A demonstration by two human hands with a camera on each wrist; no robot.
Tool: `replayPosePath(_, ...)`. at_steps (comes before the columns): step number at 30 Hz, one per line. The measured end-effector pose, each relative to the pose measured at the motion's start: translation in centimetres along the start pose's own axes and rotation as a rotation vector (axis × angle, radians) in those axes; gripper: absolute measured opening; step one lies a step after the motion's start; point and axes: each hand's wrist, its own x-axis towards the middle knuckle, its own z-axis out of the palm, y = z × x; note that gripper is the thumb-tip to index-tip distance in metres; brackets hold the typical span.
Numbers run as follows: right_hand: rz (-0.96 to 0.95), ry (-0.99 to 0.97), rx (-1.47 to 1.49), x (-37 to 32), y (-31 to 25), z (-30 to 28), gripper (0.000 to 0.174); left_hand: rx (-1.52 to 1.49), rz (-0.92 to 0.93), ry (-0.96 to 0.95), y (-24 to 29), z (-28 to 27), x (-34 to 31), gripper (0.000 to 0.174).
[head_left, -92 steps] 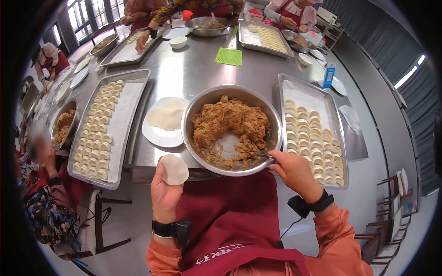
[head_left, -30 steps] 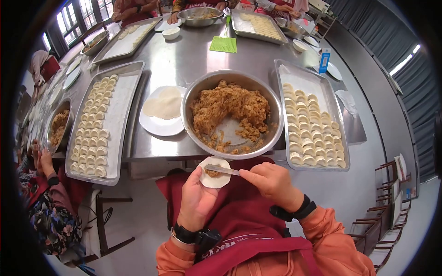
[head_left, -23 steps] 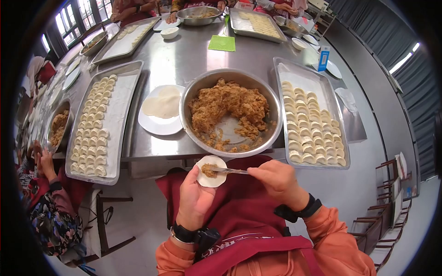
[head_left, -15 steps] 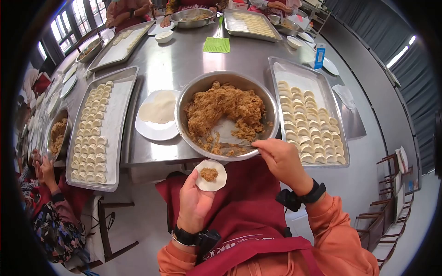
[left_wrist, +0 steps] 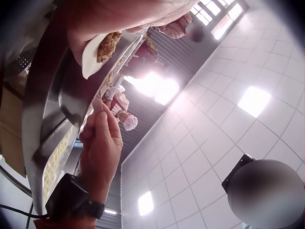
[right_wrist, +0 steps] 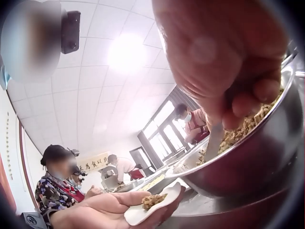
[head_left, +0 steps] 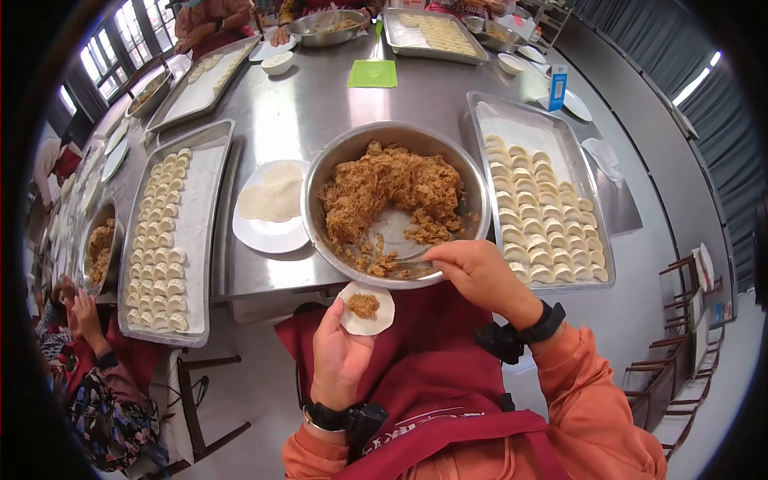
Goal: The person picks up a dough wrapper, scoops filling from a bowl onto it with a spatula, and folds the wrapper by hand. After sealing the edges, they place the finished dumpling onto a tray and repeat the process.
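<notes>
Pinching a seemingly metal spreader (right_wrist: 214, 143), right fingers (head_left: 440, 255); holding a loaded wrapper (head_left: 384, 310), left fingers (right_wrist: 167, 211).

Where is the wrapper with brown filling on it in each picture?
Head: the wrapper is just below the middle.
Left wrist: the wrapper is at the upper left.
Right wrist: the wrapper is at the bottom, near the middle.
Shared landmark: the left hand holding it.

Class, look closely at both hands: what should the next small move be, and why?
Probably the right hand should leave the spreader in the bowl and come to fold the wrapper: filling already sits near its middle, it is unsealed, and the left hand is holding it.
</notes>
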Motion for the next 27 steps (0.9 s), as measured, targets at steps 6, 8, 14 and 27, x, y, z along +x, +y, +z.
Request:
replayPosePath(6,-0.117,0.137,-0.026,-2.3,-2.3,-0.2,0.011,0.023,-0.024,-0.05,-0.2,0.9,0.0,0.04)
replayPosePath(8,-0.21,0.173,-0.057,-3.0,-2.4,0.5,0.015,0.016,-0.029,-0.069,-0.3,0.7,0.1,0.04)
replayPosePath(14,-0.428,0.173,-0.348,-5.3,-2.3,2.1,0.032,-0.005,-0.027,-0.04,-0.4,1.0,-0.3,0.039)
replayPosePath(27,-0.281,0.259,-0.072,-6.0,-2.7,1.5,0.031,0.032,-0.016,-0.055,-0.8,0.4,-1.1,0.038)
